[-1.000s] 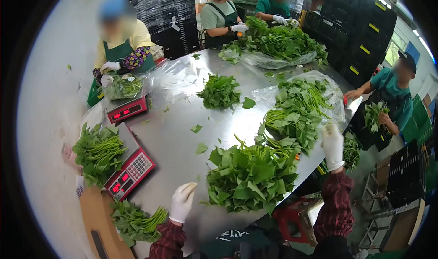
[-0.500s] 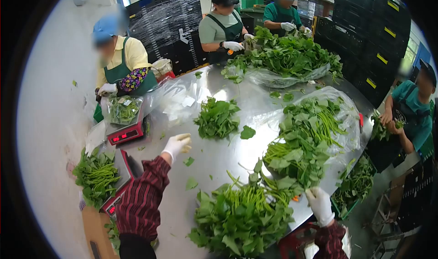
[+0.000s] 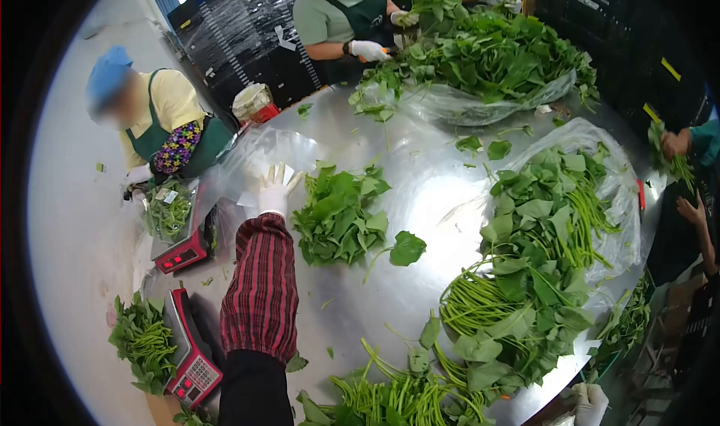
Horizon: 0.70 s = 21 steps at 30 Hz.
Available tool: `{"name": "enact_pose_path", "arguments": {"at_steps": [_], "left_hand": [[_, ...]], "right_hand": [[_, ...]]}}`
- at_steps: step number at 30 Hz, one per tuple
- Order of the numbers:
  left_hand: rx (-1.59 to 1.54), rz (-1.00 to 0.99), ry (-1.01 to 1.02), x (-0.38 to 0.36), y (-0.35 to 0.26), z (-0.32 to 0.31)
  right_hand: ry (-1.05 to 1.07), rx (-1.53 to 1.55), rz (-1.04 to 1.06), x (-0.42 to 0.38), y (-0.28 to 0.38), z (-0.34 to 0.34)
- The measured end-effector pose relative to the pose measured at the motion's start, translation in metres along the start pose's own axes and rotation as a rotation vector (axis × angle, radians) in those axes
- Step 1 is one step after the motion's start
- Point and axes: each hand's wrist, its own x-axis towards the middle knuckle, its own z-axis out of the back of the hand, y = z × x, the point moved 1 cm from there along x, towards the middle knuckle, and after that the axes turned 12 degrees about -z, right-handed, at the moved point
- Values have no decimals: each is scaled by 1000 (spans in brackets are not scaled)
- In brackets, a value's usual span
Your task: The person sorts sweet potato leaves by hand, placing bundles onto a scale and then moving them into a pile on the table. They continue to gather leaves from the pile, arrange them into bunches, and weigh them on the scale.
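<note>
My left hand [image 3: 274, 192], in a white glove, reaches far across the metal table with its fingers spread. It lies over clear plastic bags [image 3: 289, 145], and a white paper slip [image 3: 288, 175] shows by its fingers. Just right of it is a pile of leafy greens [image 3: 337, 216], with a loose leaf [image 3: 407, 248] beside it. My right hand [image 3: 590, 406], also gloved, is low at the right by the table edge, partly cut off by the frame; I cannot tell how its fingers are set. Bundled greens with long stems [image 3: 517, 276] lie above it.
Two red scales [image 3: 196, 377] [image 3: 184, 255] stand at the left; greens sit on the nearer one, a bagged bunch [image 3: 167, 210] on the other. A person [image 3: 176, 118] works there. More greens [image 3: 487, 58] heap at the back before two people; another person's hands [image 3: 677, 143] hold stems at right.
My left hand has reached forward from the middle of the table to the bags, fingers spreading. The view has shifted forward, and my right hand now sits lower and further right in it.
</note>
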Motion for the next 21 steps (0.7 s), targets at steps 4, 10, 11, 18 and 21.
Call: {"name": "enact_pose_path", "arguments": {"at_steps": [4, 10, 11, 18, 21], "left_hand": [[1, -86, -84, 28, -5, -36], [100, -393, 190, 58, -30, -13], [76, -465, 172, 63, -32, -15], [-255, -640, 186, 77, -53, -2], [-341, -679, 135, 63, -61, -1]], "right_hand": [[-38, -76, -17, 16, 11, -7], [2, -96, -131, 23, 25, -20], [21, -99, -141, 23, 26, -22], [50, -173, -85, 17, 38, -27], [60, -166, -80, 13, 39, -25]]}}
